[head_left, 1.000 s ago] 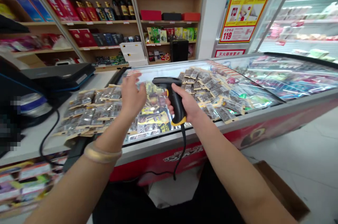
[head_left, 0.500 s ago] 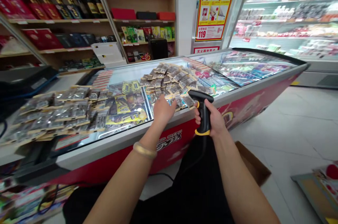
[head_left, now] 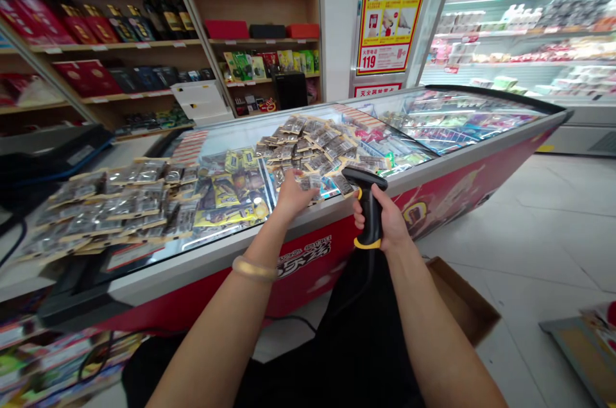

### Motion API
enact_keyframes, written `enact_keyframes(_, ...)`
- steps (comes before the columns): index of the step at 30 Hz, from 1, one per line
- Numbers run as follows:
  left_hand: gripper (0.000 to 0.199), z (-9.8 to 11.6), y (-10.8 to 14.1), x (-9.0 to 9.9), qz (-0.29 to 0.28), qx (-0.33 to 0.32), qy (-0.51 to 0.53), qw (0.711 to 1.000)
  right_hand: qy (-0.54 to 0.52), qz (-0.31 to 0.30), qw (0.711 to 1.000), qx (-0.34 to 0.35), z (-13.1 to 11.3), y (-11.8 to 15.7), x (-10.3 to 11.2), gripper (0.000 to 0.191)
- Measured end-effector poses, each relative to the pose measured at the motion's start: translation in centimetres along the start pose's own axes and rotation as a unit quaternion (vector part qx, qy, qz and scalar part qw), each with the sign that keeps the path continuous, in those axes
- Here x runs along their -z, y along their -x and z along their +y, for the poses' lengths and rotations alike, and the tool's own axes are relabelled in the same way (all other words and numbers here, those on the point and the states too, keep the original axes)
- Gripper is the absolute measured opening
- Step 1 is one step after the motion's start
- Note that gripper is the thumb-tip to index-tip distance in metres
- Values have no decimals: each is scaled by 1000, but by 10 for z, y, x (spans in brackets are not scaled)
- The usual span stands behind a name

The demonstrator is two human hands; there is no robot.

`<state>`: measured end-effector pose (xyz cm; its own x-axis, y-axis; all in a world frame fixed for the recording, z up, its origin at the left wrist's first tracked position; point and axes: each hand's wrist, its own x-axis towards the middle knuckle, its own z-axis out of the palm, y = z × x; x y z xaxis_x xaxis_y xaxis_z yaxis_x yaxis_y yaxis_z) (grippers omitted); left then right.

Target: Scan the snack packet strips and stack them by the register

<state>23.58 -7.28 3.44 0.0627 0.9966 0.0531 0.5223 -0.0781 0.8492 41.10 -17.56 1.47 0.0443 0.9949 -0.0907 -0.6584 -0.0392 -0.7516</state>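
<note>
Right hand (head_left: 392, 222) wraps a black scanner (head_left: 371, 212); left hand (head_left: 291, 197), thumb apart from fingers, is at the near edge of a packet heap (head_left: 312, 142) on the chest freezer (head_left: 462, 183); whether it pinches one, I cannot tell. Loosely layered, the heap could slide if nudged. Under glass, the freezer holds mixed packaged goods (head_left: 226, 193); the cardboard box (head_left: 464, 305) shows only part of its inside; the heaped packets hold something dark.

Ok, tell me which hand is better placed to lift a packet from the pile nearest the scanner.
Left, most likely: the left hand looks open at the packet pile; the right hand grips the scanner.
</note>
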Motion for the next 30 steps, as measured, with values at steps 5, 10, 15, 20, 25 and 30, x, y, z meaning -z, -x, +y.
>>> enact_keyframes(5,55,-14,9,32,-128,26,251,959,-7,-14,1000,-24,7,-5,-12,36)
enact_keyframes(10,62,-27,3,65,-51,4,289,956,4,-29,998,-52,19,-15,-38,32)
enact_keyframes(15,69,-52,-14,101,63,-87,150,983,49,-77,991,-99,30,-35,-77,33)
enact_keyframes(20,77,-73,-28,130,101,-107,74,986,107,-107,979,-137,44,-62,-116,30)
enact_keyframes(25,86,-93,-36,140,106,-60,54,991,117,-121,970,-173,61,-80,-133,29)
enact_keyframes(30,87,-106,-37,138,93,-60,34,993,123,-132,960,-215,63,-84,-130,31)
